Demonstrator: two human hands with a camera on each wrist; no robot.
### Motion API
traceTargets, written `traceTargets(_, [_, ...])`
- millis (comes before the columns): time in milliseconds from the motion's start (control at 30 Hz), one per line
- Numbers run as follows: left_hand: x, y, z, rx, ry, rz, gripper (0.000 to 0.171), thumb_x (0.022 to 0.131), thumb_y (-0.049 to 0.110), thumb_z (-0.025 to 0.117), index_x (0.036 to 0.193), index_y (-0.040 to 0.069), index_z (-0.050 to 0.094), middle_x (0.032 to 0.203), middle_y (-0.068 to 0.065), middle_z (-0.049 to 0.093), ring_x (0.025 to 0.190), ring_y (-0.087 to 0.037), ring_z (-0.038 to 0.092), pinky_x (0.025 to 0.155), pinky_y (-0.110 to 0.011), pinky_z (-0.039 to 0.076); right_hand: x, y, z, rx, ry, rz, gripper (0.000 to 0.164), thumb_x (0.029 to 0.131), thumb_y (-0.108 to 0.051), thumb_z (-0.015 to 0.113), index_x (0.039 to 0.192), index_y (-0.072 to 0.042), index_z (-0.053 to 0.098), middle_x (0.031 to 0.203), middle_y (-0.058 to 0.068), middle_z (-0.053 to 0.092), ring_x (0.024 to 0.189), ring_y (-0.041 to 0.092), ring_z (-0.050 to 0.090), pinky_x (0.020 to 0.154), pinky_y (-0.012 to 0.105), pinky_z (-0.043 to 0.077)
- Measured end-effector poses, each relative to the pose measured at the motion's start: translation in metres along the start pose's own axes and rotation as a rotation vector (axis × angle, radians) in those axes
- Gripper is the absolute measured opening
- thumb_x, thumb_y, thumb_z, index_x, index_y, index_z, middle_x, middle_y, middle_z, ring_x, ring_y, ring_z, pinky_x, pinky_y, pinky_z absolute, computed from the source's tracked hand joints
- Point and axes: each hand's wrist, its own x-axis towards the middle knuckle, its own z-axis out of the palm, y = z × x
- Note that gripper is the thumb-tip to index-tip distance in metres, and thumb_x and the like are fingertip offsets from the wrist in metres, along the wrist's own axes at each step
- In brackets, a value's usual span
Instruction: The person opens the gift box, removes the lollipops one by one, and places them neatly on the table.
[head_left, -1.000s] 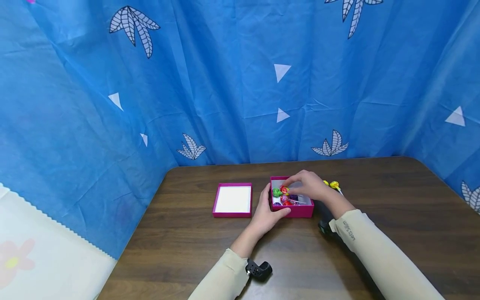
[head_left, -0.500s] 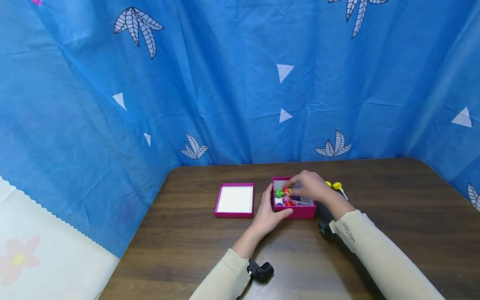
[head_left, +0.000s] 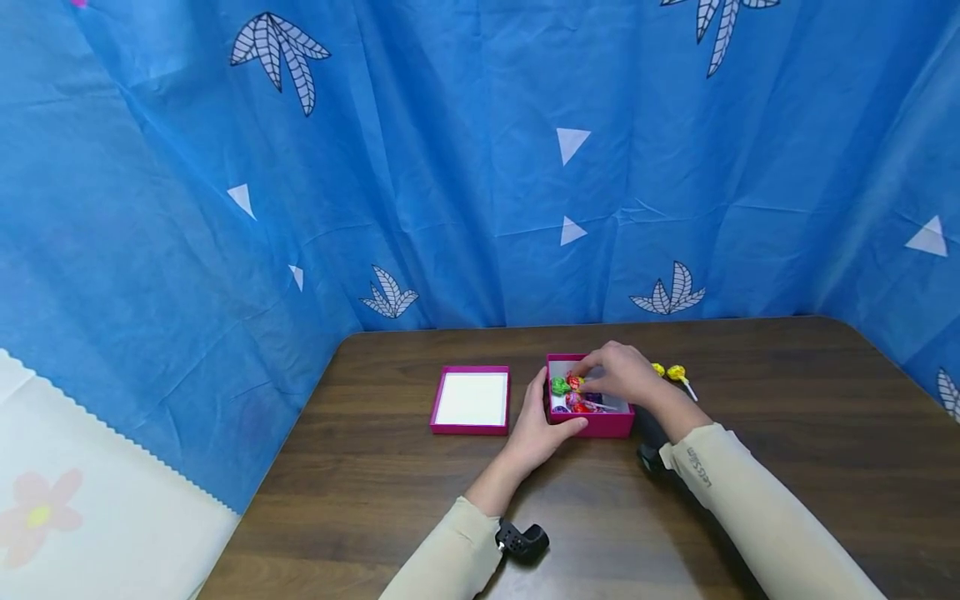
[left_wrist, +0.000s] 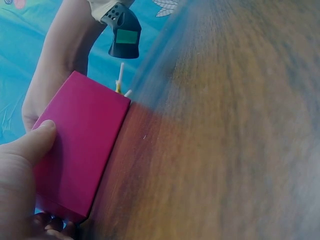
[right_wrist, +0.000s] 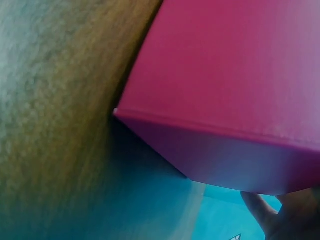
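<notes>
A magenta box [head_left: 600,427] with a pale inside stands on the table, several wrapped lollipops in it. My left hand [head_left: 536,427] grips its front left corner; the left wrist view has the thumb [left_wrist: 46,131] on the front wall and curled fingertips around the side. Reaching in over the right wall, my right hand [head_left: 622,372] pinches a red and yellow lollipop [head_left: 574,382] beside a green lollipop [head_left: 559,386]. The hand partly covers the candy and hides its stick. In the right wrist view, the magenta box wall [right_wrist: 225,65] fills much of the picture.
Left of the box lies its magenta lid [head_left: 471,400], white inside facing up. Two yellow lollipops [head_left: 677,372] lie to the right, one partly behind the right wrist. The wooden table [head_left: 390,483] ends at a blue curtain [head_left: 480,167].
The head view has shifted slightly, so the scene sits a little farther right. Both hands keep nearly the same places at the box.
</notes>
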Motion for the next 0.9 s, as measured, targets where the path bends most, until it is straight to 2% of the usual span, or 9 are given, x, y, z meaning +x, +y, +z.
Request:
traceTargets(267, [0.0,0.0,-0.001,-0.007,0.0,-0.007,0.101,0.087,0.043,0.076,0.161,0.02,0.011,0.165,-0.006,0.021,0.148,-0.029,0.031,0.119,-0.056,0.033,-0.003,-0.001,0.002,-0.013,0.068,-0.003,0.033,0.08,-0.028,0.084,0.112,-0.024,0.078,0.113,0.005,0.075,0.115,0.027,0.052,0.097,0.055,0.043])
traceTargets(633, [0.001,-0.002,0.001,0.01,-0.005,-0.007,0.101,0.087,0.044,0.076,0.161,0.022,0.011,0.165,-0.005,0.021,0.148,-0.029,0.031,0.119,-0.056,0.034,-0.008,0.0,0.0,0.052,0.097,0.015,0.03,0.082,-0.025,0.082,0.112,-0.023,0.078,0.115,0.006,0.074,0.115,0.027,0.051,0.093,0.053,0.047])
traceTargets(767, [0.001,-0.003,0.001,0.011,-0.004,-0.014,0.1,0.086,0.045,0.076,0.161,0.024,0.011,0.165,-0.003,0.021,0.149,-0.028,0.03,0.118,-0.056,0.035,-0.009,-0.002,0.0,0.081,0.152,0.006,0.029,0.083,-0.024,0.082,0.111,-0.021,0.077,0.114,0.006,0.074,0.117,0.028,0.051,0.096,0.057,0.045])
traceTargets(900, [0.001,-0.002,0.0,0.008,-0.001,0.006,0.101,0.087,0.043,0.076,0.161,0.026,0.01,0.164,-0.004,0.022,0.148,-0.028,0.031,0.118,-0.056,0.034,-0.012,-0.005,-0.003,0.124,0.239,-0.008,0.03,0.083,-0.021,0.082,0.112,-0.018,0.076,0.112,0.007,0.074,0.115,0.028,0.052,0.095,0.055,0.048])
